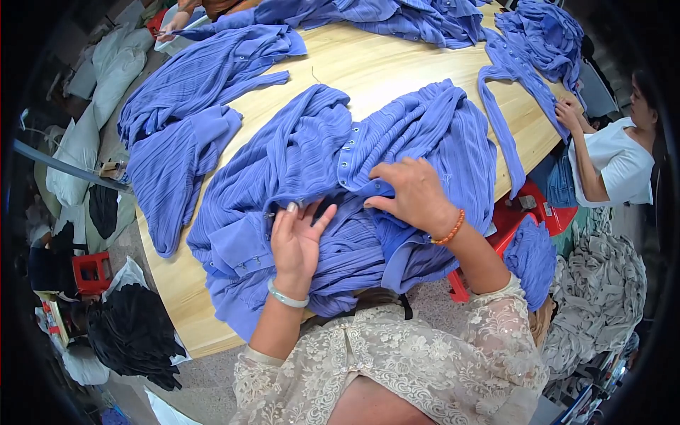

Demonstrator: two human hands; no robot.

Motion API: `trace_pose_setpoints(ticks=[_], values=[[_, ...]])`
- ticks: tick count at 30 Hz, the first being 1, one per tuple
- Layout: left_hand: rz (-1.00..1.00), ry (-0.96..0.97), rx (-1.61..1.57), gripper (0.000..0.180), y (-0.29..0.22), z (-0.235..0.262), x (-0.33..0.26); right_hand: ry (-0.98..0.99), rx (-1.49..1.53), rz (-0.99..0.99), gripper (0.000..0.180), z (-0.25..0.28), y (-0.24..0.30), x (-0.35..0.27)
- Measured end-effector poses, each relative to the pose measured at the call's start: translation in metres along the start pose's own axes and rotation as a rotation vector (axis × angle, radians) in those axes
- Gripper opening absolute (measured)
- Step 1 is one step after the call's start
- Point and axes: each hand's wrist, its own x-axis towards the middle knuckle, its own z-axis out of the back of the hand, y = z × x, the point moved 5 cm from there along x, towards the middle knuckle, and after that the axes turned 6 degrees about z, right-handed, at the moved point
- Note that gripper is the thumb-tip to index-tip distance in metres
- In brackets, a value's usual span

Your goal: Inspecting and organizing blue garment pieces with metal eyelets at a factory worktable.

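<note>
One upturned left hand [296, 244] and downturned right hand [419, 191] touch blue cloth [304, 166].

Pretty bright on my bench [404, 67], slight glare toward the far side; fisheye bends edges, corners go black.

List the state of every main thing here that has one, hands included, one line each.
Left hand: open, fingers spread, at the cloth
Right hand: at the cloth edge, grip unclear
Blue garments in front: crumpled, on the table
Pale bangle: worn, left wrist
Orange bracelet: worn, right wrist
Black cloth: heaped
Grey cloth: heaped
</note>
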Motion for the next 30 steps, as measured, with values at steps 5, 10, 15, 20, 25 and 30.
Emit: trace_pose_setpoints(ticks=[5, 10, 15, 20, 25, 30], values=[[0.129, -0.060, 0.178, 0.018, 0.027, -0.018, 0.019, -0.224, 0.144, 0.111, 0.018, -0.012, 0.013, 0.012], [0.255, -0.227, 0.232, 0.014, 0.033, -0.017, 0.054, -0.165, 0.673, 0.057, 0.027, -0.018, 0.006, 0.020], [0.104, -0.143, 0.282, 0.008, 0.027, -0.018, 0.060, -0.145, 0.691, 0.032, 0.030, -0.013, 0.003, 0.015], [-0.006, -0.119, 0.288, 0.007, 0.023, -0.024, 0.046, -0.129, 0.673, 0.085, 0.035, -0.015, 0.003, 0.014], [-0.042, -0.131, 0.304, 0.008, 0.018, -0.018, 0.046, 0.035, 0.869, 0.007, 0.034, -0.013, 0.001, 0.016], [-0.089, -0.131, 0.320, 0.010, 0.016, -0.013, 0.045, -0.195, 0.555, 0.031, 0.035, -0.020, -0.002, 0.013]])
